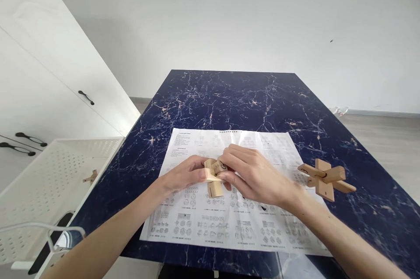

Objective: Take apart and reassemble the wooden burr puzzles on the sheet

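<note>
Over the middle of a printed sheet [262, 147], my left hand [187, 174] and my right hand [251, 174] grip a light wooden interlocking puzzle [215, 188] from both sides. Several of its square pieces cross each other, and one bears a dark printed mark. The left thumb and fingers pinch its left side. My right fingers curl around the right side and hide part of it. To the right stands a second wooden burr puzzle [324, 177], its darker pieces joined in a cross shape, apart from both hands.
A dark blue marbled table [223, 99] carries the sheet, which shows small diagrams and text. On the left are a white cabinet [62, 73] with black handles and a white perforated tray [65, 156] holding a small wooden cross-shaped piece [91, 177]. A white wall rises behind.
</note>
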